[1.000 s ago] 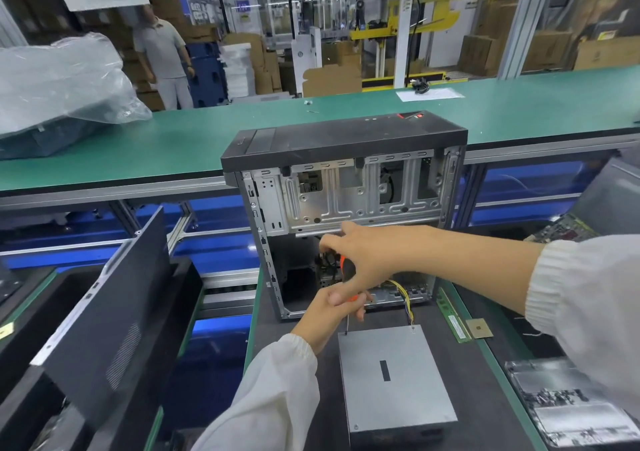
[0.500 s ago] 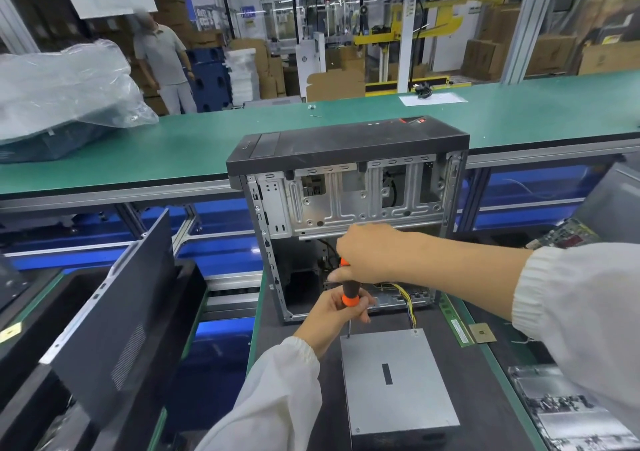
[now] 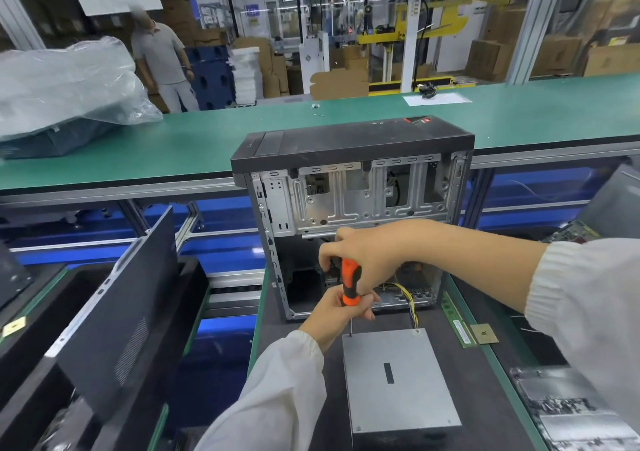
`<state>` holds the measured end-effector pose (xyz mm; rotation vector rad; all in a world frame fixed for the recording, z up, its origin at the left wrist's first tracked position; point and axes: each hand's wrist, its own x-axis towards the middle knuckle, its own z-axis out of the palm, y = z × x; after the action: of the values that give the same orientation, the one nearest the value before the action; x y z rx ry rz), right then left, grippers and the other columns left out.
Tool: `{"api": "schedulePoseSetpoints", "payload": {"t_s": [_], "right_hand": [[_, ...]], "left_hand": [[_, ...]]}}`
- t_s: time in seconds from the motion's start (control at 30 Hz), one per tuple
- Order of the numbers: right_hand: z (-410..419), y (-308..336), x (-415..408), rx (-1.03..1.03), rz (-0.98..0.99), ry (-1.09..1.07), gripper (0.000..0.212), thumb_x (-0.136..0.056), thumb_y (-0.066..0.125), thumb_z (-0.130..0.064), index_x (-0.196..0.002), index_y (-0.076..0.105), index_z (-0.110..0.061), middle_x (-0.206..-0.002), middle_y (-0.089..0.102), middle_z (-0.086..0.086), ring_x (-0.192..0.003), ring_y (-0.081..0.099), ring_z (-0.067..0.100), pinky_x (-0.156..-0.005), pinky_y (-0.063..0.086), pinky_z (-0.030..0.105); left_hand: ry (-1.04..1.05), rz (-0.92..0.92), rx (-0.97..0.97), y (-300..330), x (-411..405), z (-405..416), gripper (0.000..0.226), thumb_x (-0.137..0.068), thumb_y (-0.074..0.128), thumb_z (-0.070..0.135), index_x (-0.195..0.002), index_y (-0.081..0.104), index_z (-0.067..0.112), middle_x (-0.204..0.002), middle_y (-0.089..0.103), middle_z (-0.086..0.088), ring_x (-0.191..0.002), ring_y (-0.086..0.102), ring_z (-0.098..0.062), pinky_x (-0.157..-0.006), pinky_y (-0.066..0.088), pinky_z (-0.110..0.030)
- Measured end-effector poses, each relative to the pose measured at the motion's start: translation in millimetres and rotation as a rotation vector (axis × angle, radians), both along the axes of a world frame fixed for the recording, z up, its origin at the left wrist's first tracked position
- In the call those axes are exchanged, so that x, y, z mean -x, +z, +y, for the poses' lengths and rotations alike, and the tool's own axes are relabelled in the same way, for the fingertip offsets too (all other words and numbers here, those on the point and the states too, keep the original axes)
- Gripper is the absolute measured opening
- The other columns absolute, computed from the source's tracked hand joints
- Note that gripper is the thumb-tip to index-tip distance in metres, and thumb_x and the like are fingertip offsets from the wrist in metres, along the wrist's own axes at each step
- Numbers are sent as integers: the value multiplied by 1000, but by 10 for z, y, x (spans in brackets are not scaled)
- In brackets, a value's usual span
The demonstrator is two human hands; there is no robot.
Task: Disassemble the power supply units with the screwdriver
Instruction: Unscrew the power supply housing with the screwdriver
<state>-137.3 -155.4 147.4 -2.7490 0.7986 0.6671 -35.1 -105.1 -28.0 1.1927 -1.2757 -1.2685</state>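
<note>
Little changed since a second ago: both hands still on the upright screwdriver [image 3: 351,284], tip at the power supply unit's [image 3: 398,378] far-left corner. Right hand [image 3: 367,260] clasping the handle; left hand [image 3: 341,315] pinching its base. Open computer case [image 3: 349,187] just behind.

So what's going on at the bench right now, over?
Both hands grip the orange-and-black screwdriver. Tip on the far-left corner screw of the flat grey metal power supply box. Nothing in the way.
</note>
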Motion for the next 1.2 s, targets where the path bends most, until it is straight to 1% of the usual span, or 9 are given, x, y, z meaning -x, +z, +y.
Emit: {"api": "schedulePoseSetpoints", "payload": {"t_s": [0.07, 0.13, 0.27, 0.37, 0.47, 0.67, 0.77, 1.03, 1.2], "right_hand": [[37, -10, -11, 88, -67, -37, 56, -82, 63, -56, -123, 44, -23, -99, 47, 1, -76, 61, 21, -63, 54, 35], [64, -93, -31, 295, -114, -31, 55, -85, 51, -65, -95, 54, -11, -74, 52, 0, -59, 53, 16, -50, 43, 29], [35, -142, 6, 219, -137, 12, 17, -93, 56, -25, -101, 58, -10, -83, 56, 3, -72, 53, 19, -56, 42, 29], [-13, -60, 100, 97, -187, -19, 23, -89, 59, -11, -110, 57, -17, -86, 48, -8, -90, 52, 19, -67, 42, 29], [-45, -25, 183, 85, -258, -43, 22, -89, 60, -12, -110, 57, -18, -85, 47, -9, -87, 49, 16, -65, 38, 26], [-115, -8, 347, 90, -304, -113, 22, -90, 60, -14, -112, 58, -17, -78, 44, -15, -69, 43, 4, -57, 33, 19], [-139, -23, 457, 65, -343, -167, 21, -91, 61, -16, -112, 59, -17, -76, 46, -14, -66, 43, 2, -56, 33, 19], [-196, -6, 878, 68, -367, -305, 18, -93, 60, -21, -110, 56, -18, -73, 46, -12, -62, 45, 4, -53, 34, 20], [-272, -83, 1213, 115, -312, -402, 16, -92, 60, -19, -107, 59, -18, -78, 50, -11, -75, 50, 10, -79, 47, 32]], "left_hand": [[-5, 12, 16, -12, 6, -9, 10, -97, 57, 11, -93, 66, 11, -68, 62, -1, -74, 60, -15, -81, 49, -24], [-1, 19, -3, -26, 15, -21, 9, -97, 57, 11, -94, 66, 11, -69, 62, 0, -74, 61, -15, -80, 50, -24], [-26, -56, -39, -37, -48, -30, 9, -91, 66, 15, -98, 71, 19, -84, 68, 1, -86, 65, -13, -81, 50, -18], [-72, -335, -104, -168, -218, -1, 34, -84, 75, 13, -116, 66, 14, -109, 66, -4, -104, 62, -12, -91, 50, -20], [-38, -536, -124, -351, -296, 69, 31, -82, 76, 10, -112, 68, 12, -111, 64, -10, -103, 61, -20, -95, 48, -25], [108, -506, -113, -462, -215, 92, 6, -80, 78, 15, -85, 77, 19, -93, 72, 0, -88, 67, -13, -85, 53, -23], [159, -456, -59, -458, -180, 104, 19, -78, 80, 16, -76, 73, 33, -85, 72, 9, -79, 66, -5, -77, 51, -16], [192, -301, -71, -429, -12, -42, 17, -89, 68, 9, -78, 74, 20, -59, 66, 4, -54, 55, -9, -57, 48, -20], [203, -255, -91, -395, 302, -227, 21, -98, 48, -2, -102, 67, 6, -68, 59, -2, -52, 50, -9, -47, 41, -20]]}}
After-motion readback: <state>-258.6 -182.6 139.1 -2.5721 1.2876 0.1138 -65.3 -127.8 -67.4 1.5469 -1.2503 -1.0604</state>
